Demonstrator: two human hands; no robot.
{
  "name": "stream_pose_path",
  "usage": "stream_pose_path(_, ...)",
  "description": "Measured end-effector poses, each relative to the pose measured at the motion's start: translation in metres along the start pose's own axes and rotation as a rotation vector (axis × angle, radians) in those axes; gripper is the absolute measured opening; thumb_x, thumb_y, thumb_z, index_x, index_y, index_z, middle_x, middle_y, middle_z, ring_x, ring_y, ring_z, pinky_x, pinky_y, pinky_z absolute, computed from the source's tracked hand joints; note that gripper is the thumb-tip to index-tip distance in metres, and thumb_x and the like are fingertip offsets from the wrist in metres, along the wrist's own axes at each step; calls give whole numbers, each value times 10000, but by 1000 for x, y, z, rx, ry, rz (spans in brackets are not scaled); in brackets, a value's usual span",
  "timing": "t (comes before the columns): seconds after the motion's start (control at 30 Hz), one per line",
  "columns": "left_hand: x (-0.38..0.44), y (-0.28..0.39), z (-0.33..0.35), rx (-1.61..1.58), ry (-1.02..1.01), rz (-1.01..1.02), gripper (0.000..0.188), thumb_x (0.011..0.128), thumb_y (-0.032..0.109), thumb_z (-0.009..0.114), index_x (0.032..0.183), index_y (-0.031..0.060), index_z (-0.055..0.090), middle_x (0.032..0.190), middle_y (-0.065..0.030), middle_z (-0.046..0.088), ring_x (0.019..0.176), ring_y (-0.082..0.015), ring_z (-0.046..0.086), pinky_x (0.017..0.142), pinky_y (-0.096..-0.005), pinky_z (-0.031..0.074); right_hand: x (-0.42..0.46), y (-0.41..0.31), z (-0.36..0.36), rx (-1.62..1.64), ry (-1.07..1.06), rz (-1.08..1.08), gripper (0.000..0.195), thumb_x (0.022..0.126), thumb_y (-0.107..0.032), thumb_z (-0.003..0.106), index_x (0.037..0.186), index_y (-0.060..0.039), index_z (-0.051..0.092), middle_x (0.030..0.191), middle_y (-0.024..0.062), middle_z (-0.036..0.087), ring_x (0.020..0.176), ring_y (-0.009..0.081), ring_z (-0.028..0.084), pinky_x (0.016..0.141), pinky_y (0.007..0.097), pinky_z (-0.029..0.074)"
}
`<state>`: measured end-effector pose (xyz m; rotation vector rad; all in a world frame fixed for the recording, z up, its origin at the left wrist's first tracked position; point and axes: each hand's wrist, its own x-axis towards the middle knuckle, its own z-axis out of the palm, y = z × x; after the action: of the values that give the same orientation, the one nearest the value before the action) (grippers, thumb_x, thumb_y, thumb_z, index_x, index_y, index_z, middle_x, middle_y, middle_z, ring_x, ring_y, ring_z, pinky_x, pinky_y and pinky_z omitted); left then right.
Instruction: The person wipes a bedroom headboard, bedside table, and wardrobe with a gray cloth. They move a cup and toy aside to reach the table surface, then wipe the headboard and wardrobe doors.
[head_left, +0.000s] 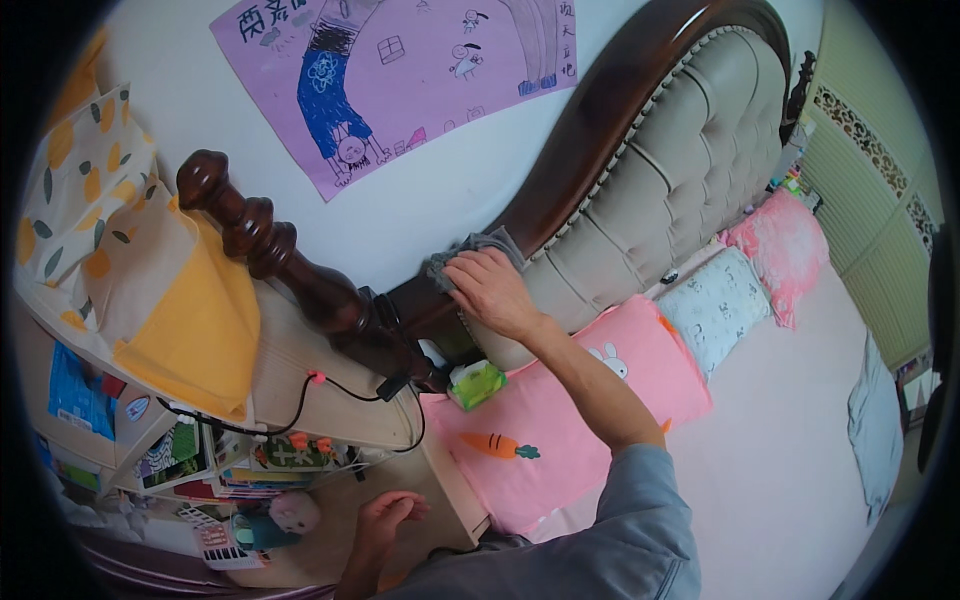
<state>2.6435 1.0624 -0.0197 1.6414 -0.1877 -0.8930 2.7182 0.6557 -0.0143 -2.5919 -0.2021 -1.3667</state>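
Observation:
My right hand (491, 294) presses a grey cloth (480, 247) onto the dark wooden frame of the headboard (559, 169), at its lower end near the turned wooden bedpost (300, 281). Beside that hand is the headboard's grey tufted upholstery (675, 165), edged with studs. Below the frame, a green tissue pack (478, 385) rests by the pink pillow (555, 450). My left hand (390, 517) is low in the view, over the wooden nightstand surface, with fingers loosely curled; I see nothing held in it.
A shelf unit (300, 360) with books, a black cable and a yellow fruit-print cloth (202, 322) stands at left. A purple drawing (420, 75) hangs on the wall. Further pillows, including a light blue one (716, 307), lie along the bed (780, 420).

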Motion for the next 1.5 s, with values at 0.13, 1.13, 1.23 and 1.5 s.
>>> stream_pose_path(0.13,-3,-5,-7,16,-20,10,211,944,90,533,1048,-63,635,978,-147,683,873,-208,665,804,-325,531,-40,54,-30,-271,22,165,492,701,-66,686,1177,-166,611,1250,87,569,1189,315,528,923,452,417)
stream_pose_path(1.13,-29,-3,-25,110,-112,71,227,964,90,500,1068,-64,629,1016,-145,671,932,-209,660,812,-322,522,-77,-74,79,804,691,1184,480,881,-195,593,1284,33,464,1221,209,561,1116,323,553,979,371,419)
stream_pose_path(1.23,-37,-3,-31,144,-90,35,224,958,83,505,1067,-66,632,1013,-145,674,934,-208,660,816,-322,523,-66,-54,82,718,770,1157,444,883,-158,569,1272,28,463,1209,210,552,1133,333,537,995,372,403)
stream_pose_path(1.5,-43,-10,-42,129,-14,4,221,950,82,519,1064,-66,638,1014,-150,676,906,-215,668,809,-325,531,-86,-126,159,685,463,1026,323,838,-91,568,1150,-11,546,1154,197,567,1095,356,548,973,378,418)
